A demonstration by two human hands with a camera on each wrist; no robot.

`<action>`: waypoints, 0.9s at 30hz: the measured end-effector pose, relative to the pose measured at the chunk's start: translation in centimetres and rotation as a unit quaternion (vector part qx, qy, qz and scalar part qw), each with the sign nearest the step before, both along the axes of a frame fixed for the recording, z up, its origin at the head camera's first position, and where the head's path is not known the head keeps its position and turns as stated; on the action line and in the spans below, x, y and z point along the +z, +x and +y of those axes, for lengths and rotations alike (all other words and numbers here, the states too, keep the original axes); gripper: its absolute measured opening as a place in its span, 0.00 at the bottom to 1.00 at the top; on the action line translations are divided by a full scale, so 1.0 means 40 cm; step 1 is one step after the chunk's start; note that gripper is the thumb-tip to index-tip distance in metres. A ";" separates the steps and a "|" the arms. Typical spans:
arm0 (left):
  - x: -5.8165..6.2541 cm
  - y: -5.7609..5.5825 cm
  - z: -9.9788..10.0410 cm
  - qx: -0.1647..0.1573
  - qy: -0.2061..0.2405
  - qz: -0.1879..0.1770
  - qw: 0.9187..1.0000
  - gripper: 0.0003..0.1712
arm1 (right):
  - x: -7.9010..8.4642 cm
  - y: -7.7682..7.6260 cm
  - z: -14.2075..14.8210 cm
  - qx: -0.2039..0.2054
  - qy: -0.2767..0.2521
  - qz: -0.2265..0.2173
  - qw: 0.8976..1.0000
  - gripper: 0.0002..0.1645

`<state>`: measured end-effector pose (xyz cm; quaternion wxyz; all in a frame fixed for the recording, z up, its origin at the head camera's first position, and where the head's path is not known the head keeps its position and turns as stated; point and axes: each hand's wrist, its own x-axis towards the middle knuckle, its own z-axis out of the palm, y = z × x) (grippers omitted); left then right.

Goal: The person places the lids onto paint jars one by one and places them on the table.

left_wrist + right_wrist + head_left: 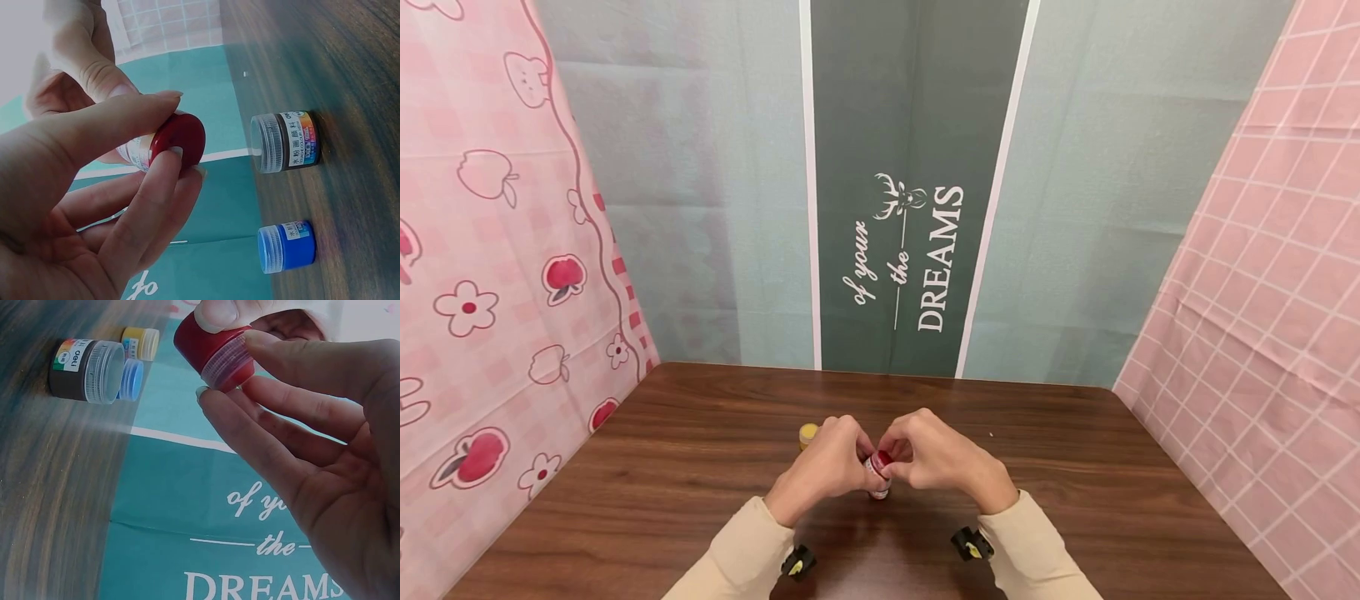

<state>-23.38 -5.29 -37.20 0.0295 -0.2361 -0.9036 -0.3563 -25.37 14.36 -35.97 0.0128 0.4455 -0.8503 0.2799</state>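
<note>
Both hands meet on a small jar of red paint, held tilted over the table. My left hand grips the jar's body, and its thumb lies on the red side in the right wrist view. The fingers of my right hand pinch the clear ribbed lid, which still sits on the jar. In the left wrist view the jar's red base shows between the left fingers. Part of the label is covered by fingers.
A black paint jar and a blue paint jar stand on the wooden table. A yellow paint jar stands near them, partly behind the left hand in the head view. A tiny white speck lies farther right. Cloth hangs around the table.
</note>
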 end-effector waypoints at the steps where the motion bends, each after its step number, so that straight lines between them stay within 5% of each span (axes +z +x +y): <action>1: 0.000 0.000 0.000 0.002 0.000 0.000 1.000 0.12 | 0.000 0.000 0.001 0.000 -0.002 -0.003 1.000 0.07; 14: -0.002 -0.026 -0.033 0.037 -0.003 0.021 0.999 0.08 | -0.007 -0.010 -0.004 -0.027 0.010 0.038 0.999 0.14; 27: -0.026 -0.075 -0.114 0.103 -0.066 -0.059 0.991 0.17 | 0.002 -0.016 0.022 -0.062 0.032 0.038 0.997 0.15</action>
